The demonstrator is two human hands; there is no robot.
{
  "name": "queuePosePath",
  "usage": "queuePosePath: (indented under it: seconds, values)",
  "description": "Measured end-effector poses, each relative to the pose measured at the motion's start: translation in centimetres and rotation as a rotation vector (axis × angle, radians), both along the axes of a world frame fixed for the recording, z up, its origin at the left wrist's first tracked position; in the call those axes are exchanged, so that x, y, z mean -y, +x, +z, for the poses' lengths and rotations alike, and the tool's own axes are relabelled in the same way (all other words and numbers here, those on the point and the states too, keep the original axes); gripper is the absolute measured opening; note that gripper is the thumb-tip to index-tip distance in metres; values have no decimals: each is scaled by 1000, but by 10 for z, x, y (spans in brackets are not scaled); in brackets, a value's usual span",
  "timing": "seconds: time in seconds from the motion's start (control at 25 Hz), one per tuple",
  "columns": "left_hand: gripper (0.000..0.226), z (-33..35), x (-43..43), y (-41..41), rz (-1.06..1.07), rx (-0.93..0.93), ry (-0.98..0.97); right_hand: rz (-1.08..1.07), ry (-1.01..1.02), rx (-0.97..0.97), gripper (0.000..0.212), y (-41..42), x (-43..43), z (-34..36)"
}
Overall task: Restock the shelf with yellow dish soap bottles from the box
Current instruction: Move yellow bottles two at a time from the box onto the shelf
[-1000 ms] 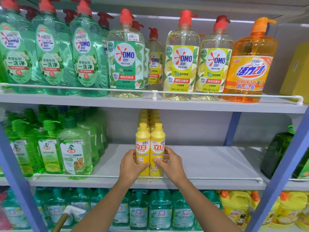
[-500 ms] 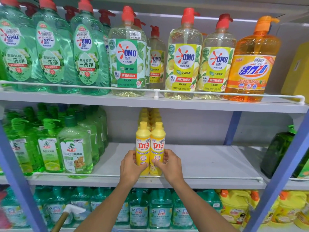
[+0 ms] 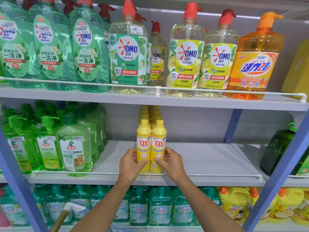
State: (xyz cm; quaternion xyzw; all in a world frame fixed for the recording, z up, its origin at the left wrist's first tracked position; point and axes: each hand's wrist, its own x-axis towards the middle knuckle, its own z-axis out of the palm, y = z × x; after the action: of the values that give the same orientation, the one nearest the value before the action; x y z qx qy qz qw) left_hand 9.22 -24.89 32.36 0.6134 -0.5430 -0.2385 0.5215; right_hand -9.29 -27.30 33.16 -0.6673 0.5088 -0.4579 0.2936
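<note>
step: seating front pair | left hand (image 3: 132,164) wraps left yellow plastic dish soap bottle (image 3: 143,148), right hand (image 3: 170,162) wraps its twin (image 3: 158,149) | both upright, long axis vertical, touching, at front of yellow row on middle grey shelf (image 3: 209,158), just behind white wire rail (image 3: 200,175) | red-logo labels face out (box not in view)

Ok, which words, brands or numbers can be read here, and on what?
"立白": both yellow bottles held on the middle shelf.
"OMO", "2倍酵素", "99%": clear pump bottles, top shelf.
"19.00": tag on the green-label OMO bottle.
"OMO", "一洗净", "15.00": green bottles, top left.
"活力28": orange bottle.
"水卫士": green bottles, middle shelf.
"白猫", blurred: teal bottles, bottom shelf.
Small print elsewhere is unreadable.
</note>
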Motion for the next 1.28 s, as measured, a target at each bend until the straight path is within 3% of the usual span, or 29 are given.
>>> queuePosePath:
  seconds: [0.68,0.92,1.08,1.28]
  values:
    - [46,-15,-2,-1,3,-113,-33,-43,54,5,50,5,-9,-5]
    - [55,-9,-5,4,-82,-49,26,-48,118,14,53,5,-10,-4]
    - [87,7,-28,21,-173,190,210,-72,200,-157,66,6,-23,2]
    - [86,17,-81,33,-255,803,299,48,91,-670,60,-6,-68,1]
